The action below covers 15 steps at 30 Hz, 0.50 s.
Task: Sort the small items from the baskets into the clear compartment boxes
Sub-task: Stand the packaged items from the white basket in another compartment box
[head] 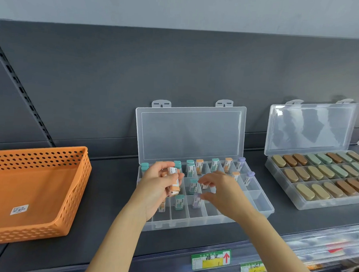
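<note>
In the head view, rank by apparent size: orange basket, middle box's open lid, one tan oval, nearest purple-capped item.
Orange basket, though nearer and cropped.
Open lid.
Tan oval and purple-capped item: too alike to rank.

Place: you're standing at a shop display.
Shelf: dark metal shelf (109, 194) with back panel.
Upright: slotted rail (21, 90) behind the shelf's left end.
Labels: price tags (210, 259) along the shelf's front edge.
</note>
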### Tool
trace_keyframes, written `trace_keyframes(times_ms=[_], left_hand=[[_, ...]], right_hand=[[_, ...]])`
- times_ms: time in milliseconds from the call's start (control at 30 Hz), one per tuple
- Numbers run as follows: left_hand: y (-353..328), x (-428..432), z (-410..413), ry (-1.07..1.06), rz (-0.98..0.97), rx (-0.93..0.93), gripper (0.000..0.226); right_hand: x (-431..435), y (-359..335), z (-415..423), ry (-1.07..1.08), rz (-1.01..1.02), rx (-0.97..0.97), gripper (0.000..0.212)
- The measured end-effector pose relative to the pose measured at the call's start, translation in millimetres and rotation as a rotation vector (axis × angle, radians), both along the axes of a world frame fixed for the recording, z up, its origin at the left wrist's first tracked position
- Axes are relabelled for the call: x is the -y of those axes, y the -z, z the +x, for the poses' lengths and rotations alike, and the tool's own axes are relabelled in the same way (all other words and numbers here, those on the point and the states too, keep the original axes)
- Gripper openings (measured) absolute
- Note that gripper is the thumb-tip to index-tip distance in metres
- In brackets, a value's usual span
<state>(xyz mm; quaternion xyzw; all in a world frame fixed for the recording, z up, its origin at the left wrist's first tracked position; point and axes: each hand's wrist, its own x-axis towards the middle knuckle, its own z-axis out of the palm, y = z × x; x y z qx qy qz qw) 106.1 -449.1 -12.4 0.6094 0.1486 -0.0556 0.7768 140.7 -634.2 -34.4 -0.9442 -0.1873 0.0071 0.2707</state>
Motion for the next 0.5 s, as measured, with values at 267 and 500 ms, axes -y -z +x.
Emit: trace_keyframes(times_ms=[267, 500], left_hand=[[-6, 20, 11, 0.209, 0.275, 0.107, 0.047], [-6, 31, 19, 0.228, 0.338, 0.126, 0.043]], right_hand=[[-8, -30, 13, 0.017, 0.228, -0.039, 0.019], [-1, -37, 18, 0.050, 0.305, -0.135, 0.008]])
